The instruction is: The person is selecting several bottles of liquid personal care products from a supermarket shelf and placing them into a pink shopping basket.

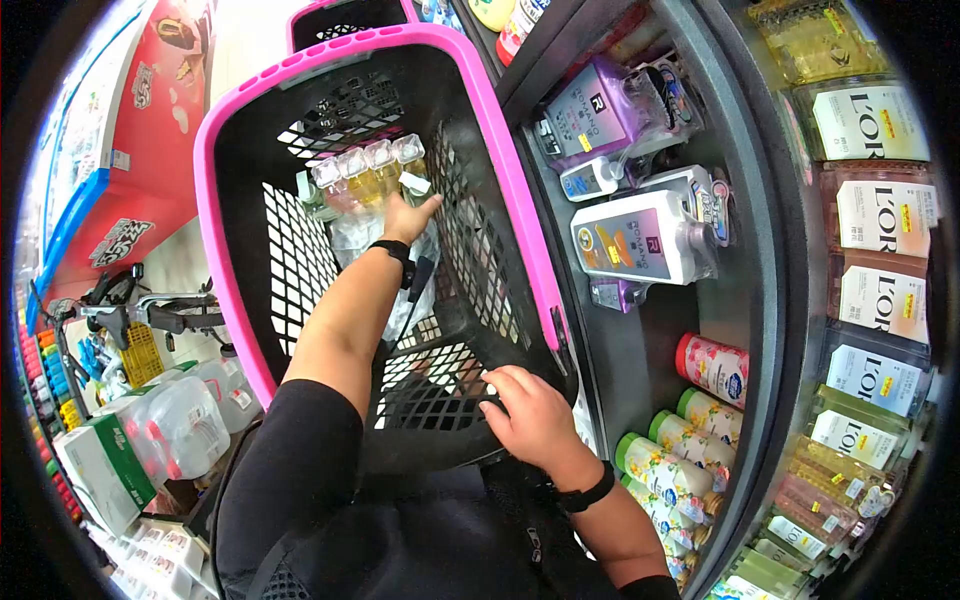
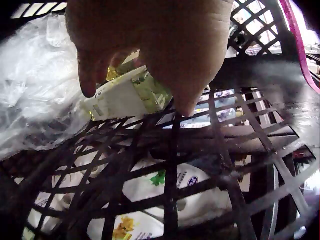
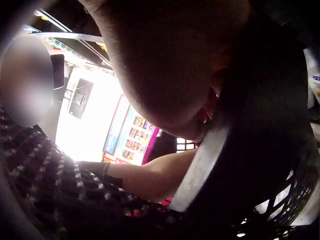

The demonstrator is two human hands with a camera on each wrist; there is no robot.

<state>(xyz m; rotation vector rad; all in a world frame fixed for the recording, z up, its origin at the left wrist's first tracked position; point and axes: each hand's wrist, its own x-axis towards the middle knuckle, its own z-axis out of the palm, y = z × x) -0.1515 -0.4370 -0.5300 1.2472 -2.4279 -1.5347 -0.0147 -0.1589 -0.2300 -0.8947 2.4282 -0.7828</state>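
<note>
My left hand reaches deep into a black shopping basket with a pink rim. In the left wrist view its thumb and fingers pinch a clear, yellow-green bottle with a pale label; the palm covers part of it. Several clear-capped bottles stand in a row beside this hand. Crumpled clear plastic lies by the bottle. My right hand is at the basket's near right corner, fingers loosely bent and holding nothing. Seen from the right wrist, that hand is dark and close to the basket's edge.
Shelves on the right hold Romano bottles, green-capped bottles and a row of L'OR-labelled bottles. A red freezer cabinet stands at left, with plastic jugs below it. Another person appears in the right wrist view.
</note>
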